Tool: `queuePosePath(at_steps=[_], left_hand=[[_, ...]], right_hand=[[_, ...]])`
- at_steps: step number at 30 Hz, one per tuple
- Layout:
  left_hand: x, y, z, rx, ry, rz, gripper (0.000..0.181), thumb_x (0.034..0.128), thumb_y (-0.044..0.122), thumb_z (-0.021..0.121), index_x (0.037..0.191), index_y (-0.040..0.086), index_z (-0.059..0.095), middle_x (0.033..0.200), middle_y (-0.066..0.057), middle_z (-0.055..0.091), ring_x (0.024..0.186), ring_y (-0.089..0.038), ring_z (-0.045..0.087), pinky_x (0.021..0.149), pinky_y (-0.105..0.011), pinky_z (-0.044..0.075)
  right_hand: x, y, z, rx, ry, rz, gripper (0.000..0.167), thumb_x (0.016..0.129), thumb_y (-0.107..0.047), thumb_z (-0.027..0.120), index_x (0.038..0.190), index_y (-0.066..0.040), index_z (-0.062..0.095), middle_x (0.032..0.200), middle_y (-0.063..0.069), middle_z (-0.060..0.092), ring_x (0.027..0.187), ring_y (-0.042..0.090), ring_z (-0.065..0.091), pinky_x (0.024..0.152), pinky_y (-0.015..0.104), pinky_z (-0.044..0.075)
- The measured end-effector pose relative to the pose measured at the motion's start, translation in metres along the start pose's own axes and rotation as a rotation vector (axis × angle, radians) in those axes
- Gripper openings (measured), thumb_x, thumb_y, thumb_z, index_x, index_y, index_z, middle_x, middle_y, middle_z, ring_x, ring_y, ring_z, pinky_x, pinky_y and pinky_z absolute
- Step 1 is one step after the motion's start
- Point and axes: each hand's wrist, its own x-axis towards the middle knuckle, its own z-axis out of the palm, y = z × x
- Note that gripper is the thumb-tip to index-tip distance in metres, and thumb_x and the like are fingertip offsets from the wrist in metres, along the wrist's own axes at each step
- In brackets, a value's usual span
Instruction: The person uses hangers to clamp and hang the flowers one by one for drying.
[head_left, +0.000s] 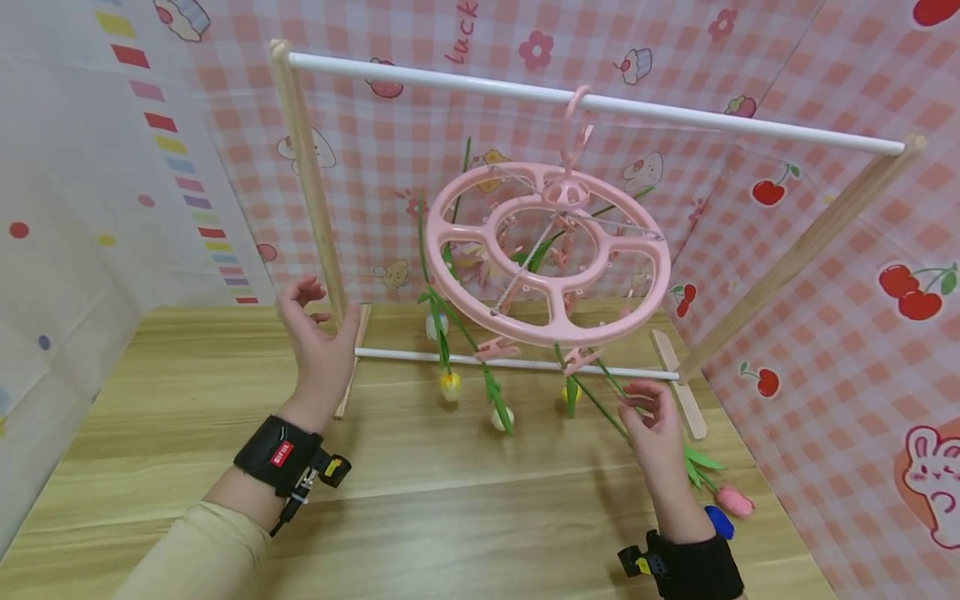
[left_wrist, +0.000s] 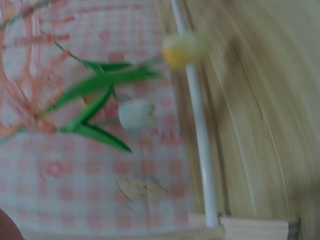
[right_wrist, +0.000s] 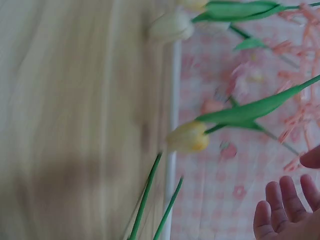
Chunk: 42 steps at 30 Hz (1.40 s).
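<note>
A pink round clip hanger (head_left: 558, 312) hangs by its hook from a white rod (head_left: 450, 81). Artificial tulips dangle head down from its clips, among them a yellow tulip (head_left: 450, 386) and a white tulip (head_left: 502, 418). My left hand (head_left: 322, 346) is beside the left wooden post (head_left: 307, 167), thumb and fingers apart and nothing held. To the lower right of the hanger, my right hand (head_left: 656, 425) has loosely bent fingers. In the right wrist view its palm holds nothing, near another yellow tulip (right_wrist: 189, 137).
On the table (head_left: 450, 517), a pink tulip (head_left: 735, 502) and a blue flower (head_left: 720, 522) lie beyond my right wrist, their stems partly hidden. A right wooden post (head_left: 802, 250) and a lower white rod (head_left: 408, 356) complete the frame. Patterned cloth (head_left: 690, 67) hangs behind.
</note>
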Motion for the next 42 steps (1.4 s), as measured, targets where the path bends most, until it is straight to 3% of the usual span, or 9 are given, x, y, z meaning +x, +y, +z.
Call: queuePosePath(at_steps=[3, 7, 13, 19, 25, 29, 39, 42], left_hand=[[0.008, -0.006, -0.004, 0.051, 0.005, -0.031, 0.057, 0.0857, 0.004, 0.064, 0.131, 0.001, 0.030, 0.124, -0.009, 0.034, 0.113, -0.020, 0.034, 0.084, -0.027, 0.034], [0.015, -0.001, -0.006, 0.073, -0.007, -0.123, 0.060, 0.0880, 0.004, 0.060, 0.137, 0.001, 0.026, 0.132, -0.014, 0.029, 0.118, -0.022, 0.030, 0.089, -0.026, 0.032], [0.027, 0.001, -0.008, 0.075, -0.095, -0.243, 0.059, 0.0971, 0.011, 0.047, 0.147, 0.005, 0.016, 0.146, -0.012, 0.021, 0.131, -0.022, 0.022, 0.106, -0.036, 0.028], [0.038, -0.002, -0.010, 0.052, -0.208, -0.275, 0.054, 0.1016, 0.012, 0.037, 0.149, 0.002, 0.014, 0.150, -0.015, 0.025, 0.139, -0.027, 0.022, 0.115, -0.041, 0.027], [0.043, -0.003, -0.012, 0.037, -0.247, -0.339, 0.050, 0.1030, 0.011, 0.032, 0.149, 0.002, 0.016, 0.153, -0.017, 0.025, 0.141, -0.025, 0.025, 0.118, -0.037, 0.025], [0.045, -0.005, -0.012, 0.041, -0.287, -0.347, 0.049, 0.1035, 0.012, 0.031, 0.149, 0.002, 0.018, 0.153, -0.018, 0.026, 0.140, -0.026, 0.027, 0.117, -0.038, 0.026], [0.046, -0.019, -0.010, 0.056, -0.294, -0.334, 0.047, 0.1040, 0.015, 0.030, 0.149, 0.004, 0.021, 0.152, -0.017, 0.029, 0.137, -0.028, 0.032, 0.116, -0.040, 0.029], [0.048, -0.034, -0.010, 0.068, -0.290, -0.313, 0.047, 0.1040, 0.019, 0.031, 0.149, 0.008, 0.023, 0.152, -0.012, 0.031, 0.137, -0.025, 0.034, 0.115, -0.039, 0.030]], right_hand=[[0.002, 0.011, -0.011, -0.225, -0.056, -0.060, 0.033, 0.085, 0.005, 0.058, 0.118, 0.002, 0.050, 0.111, 0.008, 0.056, 0.100, 0.020, 0.055, 0.077, 0.020, 0.044], [0.004, 0.024, -0.024, -0.484, -0.149, -0.150, 0.036, 0.083, 0.001, 0.063, 0.118, 0.004, 0.053, 0.115, 0.018, 0.056, 0.102, 0.032, 0.054, 0.082, 0.035, 0.046], [0.006, 0.040, -0.039, -0.703, -0.267, -0.144, 0.041, 0.084, -0.008, 0.064, 0.122, 0.003, 0.053, 0.120, 0.023, 0.054, 0.108, 0.040, 0.051, 0.089, 0.053, 0.046], [0.010, 0.048, -0.045, -0.802, -0.294, -0.134, 0.041, 0.085, -0.012, 0.065, 0.123, 0.003, 0.055, 0.122, 0.027, 0.053, 0.116, 0.044, 0.048, 0.096, 0.059, 0.041], [0.010, 0.055, -0.047, -0.860, -0.352, -0.097, 0.044, 0.085, -0.013, 0.065, 0.124, 0.006, 0.055, 0.125, 0.031, 0.051, 0.116, 0.048, 0.047, 0.096, 0.060, 0.042], [0.010, 0.059, -0.049, -0.878, -0.364, -0.067, 0.046, 0.086, -0.015, 0.065, 0.125, 0.006, 0.054, 0.126, 0.031, 0.050, 0.117, 0.048, 0.047, 0.097, 0.060, 0.042], [0.012, 0.063, -0.050, -0.929, -0.361, -0.086, 0.045, 0.083, -0.013, 0.067, 0.122, 0.007, 0.056, 0.120, 0.032, 0.054, 0.112, 0.050, 0.051, 0.094, 0.059, 0.044], [0.011, 0.066, -0.049, -0.937, -0.349, -0.082, 0.043, 0.083, -0.012, 0.067, 0.121, 0.006, 0.057, 0.118, 0.030, 0.056, 0.109, 0.049, 0.052, 0.092, 0.059, 0.045]])
